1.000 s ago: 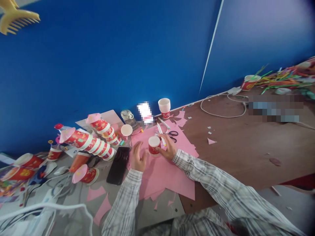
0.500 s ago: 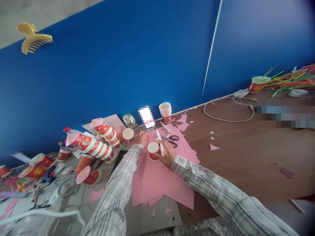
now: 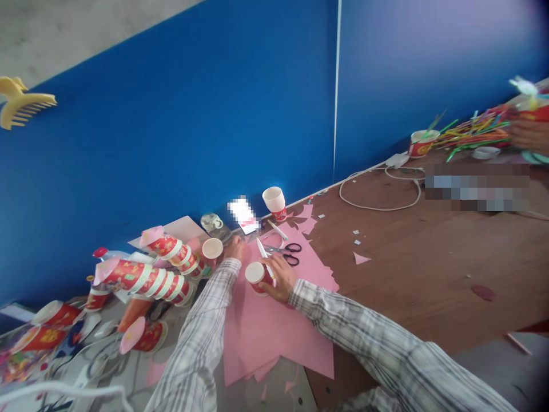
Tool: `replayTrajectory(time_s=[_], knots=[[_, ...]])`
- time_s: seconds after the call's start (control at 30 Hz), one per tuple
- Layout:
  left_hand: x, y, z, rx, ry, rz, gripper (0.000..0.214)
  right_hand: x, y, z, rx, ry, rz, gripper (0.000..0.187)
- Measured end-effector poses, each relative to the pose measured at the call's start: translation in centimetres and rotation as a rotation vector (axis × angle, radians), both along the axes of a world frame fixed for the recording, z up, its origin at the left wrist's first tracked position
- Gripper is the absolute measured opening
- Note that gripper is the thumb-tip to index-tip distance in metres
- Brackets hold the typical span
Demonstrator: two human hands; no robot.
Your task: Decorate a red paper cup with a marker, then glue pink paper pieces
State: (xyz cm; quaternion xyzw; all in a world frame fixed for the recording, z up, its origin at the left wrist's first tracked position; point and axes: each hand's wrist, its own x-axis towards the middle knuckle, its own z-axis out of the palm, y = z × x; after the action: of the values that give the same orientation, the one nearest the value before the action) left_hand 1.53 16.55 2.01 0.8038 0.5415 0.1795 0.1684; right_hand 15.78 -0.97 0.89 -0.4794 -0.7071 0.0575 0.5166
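A red paper cup (image 3: 254, 273) stands on pink paper (image 3: 278, 332), its pale round end up. My right hand (image 3: 279, 277) is closed beside it, thumb against the cup's side. A white marker (image 3: 261, 248) slants up from behind these fingers, partly hidden by them. Farther left, my left hand (image 3: 234, 249) rests near an open paper cup (image 3: 212, 248) and the lower edge of a lit phone (image 3: 243, 216). Its fingers are too small and blurred to make out. Black-handled scissors (image 3: 291, 254) lie on the paper just beyond my right hand.
Stacked red cups (image 3: 141, 277) lean at the left. A clear jar (image 3: 212, 223) and white-topped cup (image 3: 274, 201) stand by the blue wall. Pink scraps (image 3: 361, 258) and a white cable (image 3: 380, 203) lie rightward. Another person's hand (image 3: 529, 136) is beside colourful sticks (image 3: 480, 130).
The view has swung right, so things appear farther left. My right hand has tipped over the marker, covering more of it. Another person's hand has come into view at far right.
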Motion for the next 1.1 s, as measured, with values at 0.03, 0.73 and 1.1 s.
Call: replayTrajectory(time_s=[0.03, 0.73, 1.1], knots=[[-0.2, -0.5, 0.2, 0.016, -0.085, 0.013, 0.012, 0.0, 0.0, 0.0, 0.003, 0.0, -0.001, 0.053], [-1.8, -8.9, 0.6, -0.489, -1.545, 0.154, 0.034, -0.2, -1.3, 0.1, 0.209, -0.088, 0.056, 0.029], [-1.6, -8.5, -0.9, -0.564, -1.617, 0.194, 0.026, -0.7, -1.1, 0.1, 0.241, -0.091, 0.144, 0.03]])
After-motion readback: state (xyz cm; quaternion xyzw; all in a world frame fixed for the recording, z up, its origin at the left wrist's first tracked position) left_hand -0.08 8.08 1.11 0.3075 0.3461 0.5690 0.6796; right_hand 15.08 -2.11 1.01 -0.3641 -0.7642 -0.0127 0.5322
